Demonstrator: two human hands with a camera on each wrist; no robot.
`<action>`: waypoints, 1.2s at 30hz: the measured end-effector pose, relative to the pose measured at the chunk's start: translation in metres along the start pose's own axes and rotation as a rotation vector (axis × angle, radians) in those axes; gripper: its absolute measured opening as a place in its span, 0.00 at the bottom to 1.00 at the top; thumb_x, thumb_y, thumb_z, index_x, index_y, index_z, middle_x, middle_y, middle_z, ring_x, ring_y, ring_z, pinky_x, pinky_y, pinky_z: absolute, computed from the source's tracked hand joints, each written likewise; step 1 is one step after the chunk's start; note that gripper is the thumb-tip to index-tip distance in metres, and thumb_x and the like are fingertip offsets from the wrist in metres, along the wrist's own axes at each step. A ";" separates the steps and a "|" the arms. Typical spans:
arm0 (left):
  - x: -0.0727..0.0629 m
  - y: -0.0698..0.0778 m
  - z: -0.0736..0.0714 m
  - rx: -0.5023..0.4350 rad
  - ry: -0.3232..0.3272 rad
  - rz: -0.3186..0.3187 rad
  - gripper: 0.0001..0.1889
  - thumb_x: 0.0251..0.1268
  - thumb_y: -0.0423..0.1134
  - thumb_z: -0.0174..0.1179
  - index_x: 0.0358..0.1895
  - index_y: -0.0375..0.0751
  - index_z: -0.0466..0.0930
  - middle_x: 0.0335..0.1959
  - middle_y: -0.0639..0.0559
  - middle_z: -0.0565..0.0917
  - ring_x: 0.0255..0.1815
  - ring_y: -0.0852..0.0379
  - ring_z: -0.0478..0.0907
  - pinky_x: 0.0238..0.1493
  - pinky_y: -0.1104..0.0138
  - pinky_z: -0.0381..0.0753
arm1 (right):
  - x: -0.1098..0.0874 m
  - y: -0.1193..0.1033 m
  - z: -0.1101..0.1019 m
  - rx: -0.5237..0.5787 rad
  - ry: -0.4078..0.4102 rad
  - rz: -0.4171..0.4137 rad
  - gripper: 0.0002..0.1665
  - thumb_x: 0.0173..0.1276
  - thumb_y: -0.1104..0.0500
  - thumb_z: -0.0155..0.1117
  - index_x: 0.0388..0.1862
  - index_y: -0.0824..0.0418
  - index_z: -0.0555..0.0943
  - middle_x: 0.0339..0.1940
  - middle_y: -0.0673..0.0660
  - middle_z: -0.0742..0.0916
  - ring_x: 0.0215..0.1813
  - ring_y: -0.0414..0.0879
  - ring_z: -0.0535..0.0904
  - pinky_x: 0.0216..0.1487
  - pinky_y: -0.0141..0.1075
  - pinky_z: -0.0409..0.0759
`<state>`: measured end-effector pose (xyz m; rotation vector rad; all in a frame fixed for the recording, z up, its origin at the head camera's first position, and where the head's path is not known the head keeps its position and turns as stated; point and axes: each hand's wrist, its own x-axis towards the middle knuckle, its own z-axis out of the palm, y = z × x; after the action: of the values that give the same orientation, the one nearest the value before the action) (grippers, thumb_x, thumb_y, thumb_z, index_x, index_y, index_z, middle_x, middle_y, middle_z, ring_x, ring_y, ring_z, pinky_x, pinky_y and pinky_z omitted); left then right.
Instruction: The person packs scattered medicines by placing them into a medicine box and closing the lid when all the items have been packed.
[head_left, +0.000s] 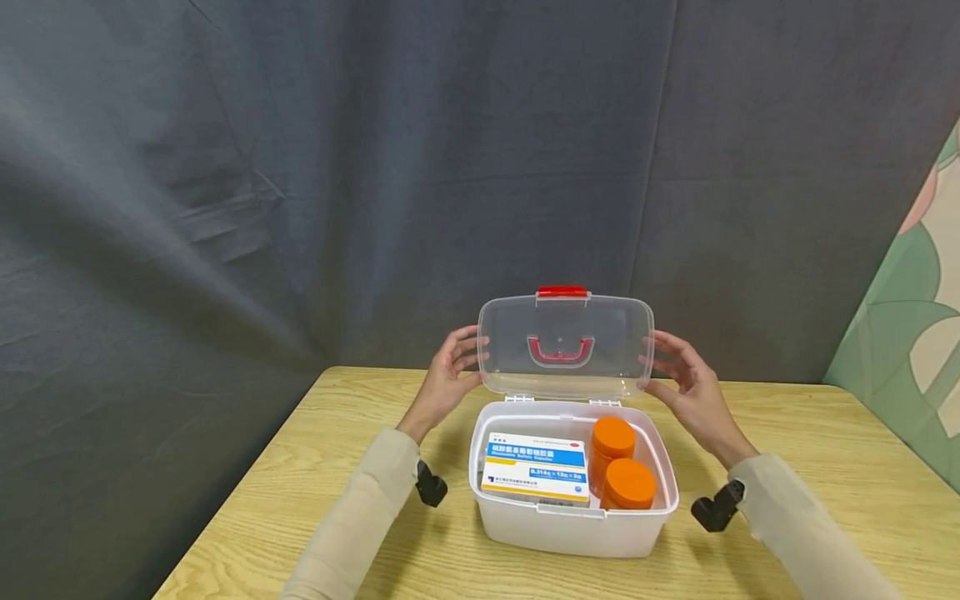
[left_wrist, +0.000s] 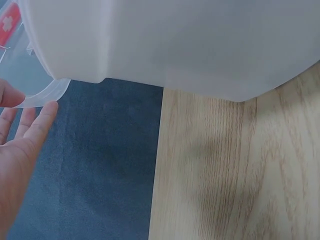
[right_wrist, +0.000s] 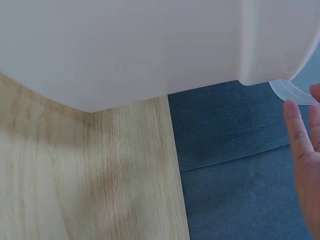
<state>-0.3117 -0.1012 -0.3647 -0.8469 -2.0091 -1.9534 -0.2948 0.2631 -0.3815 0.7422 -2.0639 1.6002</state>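
Observation:
A white plastic medicine box (head_left: 566, 533) stands on the table, its clear hinged lid (head_left: 510, 333) raised upright at the back. My left hand (head_left: 447, 375) holds the lid's left edge, fingers behind it and thumb toward the front. At the opposite edge my right hand (head_left: 693, 396) holds the lid the same way. In the left wrist view, the thumb (left_wrist: 9, 95) and fingers lie on either side of the lid rim (left_wrist: 52, 92). Inside the box are a white, blue and yellow medicine carton (head_left: 536, 468) and two orange-capped bottles (head_left: 628, 483).
The lid carries a red latch (head_left: 562, 292) and a red handle (head_left: 561, 354). Under the box is a wood-grain table (head_left: 300, 500). A dark grey curtain (head_left: 450, 167) hangs behind the table, and a patterned panel (head_left: 907, 308) stands at the right.

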 end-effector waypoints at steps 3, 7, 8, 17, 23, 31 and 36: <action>-0.002 0.008 0.003 -0.008 -0.007 0.019 0.36 0.53 0.09 0.55 0.68 0.25 0.59 0.63 0.25 0.68 0.60 0.28 0.69 0.57 0.43 0.72 | -0.001 -0.001 0.001 0.001 0.009 -0.017 0.41 0.61 0.78 0.64 0.72 0.62 0.64 0.65 0.54 0.74 0.56 0.37 0.76 0.49 0.26 0.78; -0.005 0.022 0.007 -0.004 -0.008 0.028 0.34 0.53 0.09 0.54 0.66 0.20 0.58 0.62 0.22 0.67 0.59 0.25 0.68 0.58 0.41 0.70 | -0.002 -0.002 0.001 -0.020 0.024 -0.028 0.41 0.60 0.78 0.65 0.71 0.62 0.64 0.65 0.53 0.75 0.55 0.37 0.76 0.51 0.26 0.77; -0.006 0.024 0.008 -0.006 -0.010 0.025 0.33 0.53 0.09 0.54 0.66 0.20 0.58 0.62 0.22 0.67 0.59 0.25 0.68 0.58 0.41 0.70 | -0.003 -0.003 0.001 -0.024 0.028 -0.028 0.41 0.60 0.78 0.65 0.71 0.62 0.65 0.65 0.53 0.75 0.55 0.36 0.76 0.51 0.26 0.77; -0.005 0.001 0.004 -0.037 0.009 0.010 0.32 0.56 0.11 0.55 0.67 0.23 0.64 0.64 0.29 0.68 0.62 0.29 0.67 0.51 0.58 0.80 | -0.005 -0.004 0.001 -0.021 0.047 -0.076 0.41 0.57 0.80 0.65 0.70 0.66 0.65 0.64 0.56 0.75 0.55 0.38 0.77 0.52 0.26 0.76; -0.007 -0.005 0.005 -0.020 0.029 0.044 0.30 0.56 0.13 0.57 0.65 0.28 0.68 0.63 0.34 0.72 0.61 0.33 0.70 0.46 0.64 0.82 | -0.008 -0.006 0.002 -0.042 0.077 -0.119 0.41 0.55 0.83 0.64 0.68 0.68 0.66 0.64 0.58 0.76 0.54 0.39 0.77 0.56 0.26 0.74; -0.008 -0.006 0.004 -0.026 0.029 0.081 0.30 0.55 0.12 0.56 0.64 0.29 0.69 0.62 0.36 0.73 0.60 0.36 0.72 0.43 0.65 0.83 | -0.013 -0.018 0.009 -0.073 0.126 -0.148 0.41 0.52 0.87 0.63 0.66 0.73 0.66 0.62 0.58 0.77 0.53 0.38 0.78 0.50 0.27 0.77; -0.010 -0.006 0.006 -0.013 0.037 0.107 0.30 0.54 0.11 0.56 0.63 0.28 0.68 0.61 0.34 0.73 0.59 0.36 0.73 0.47 0.58 0.82 | -0.016 -0.009 0.008 -0.036 0.129 -0.164 0.42 0.52 0.87 0.62 0.67 0.71 0.65 0.63 0.57 0.77 0.55 0.38 0.78 0.45 0.27 0.79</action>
<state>-0.3055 -0.0979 -0.3761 -0.8948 -1.8925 -1.9110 -0.2764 0.2556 -0.3865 0.7537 -1.8847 1.4770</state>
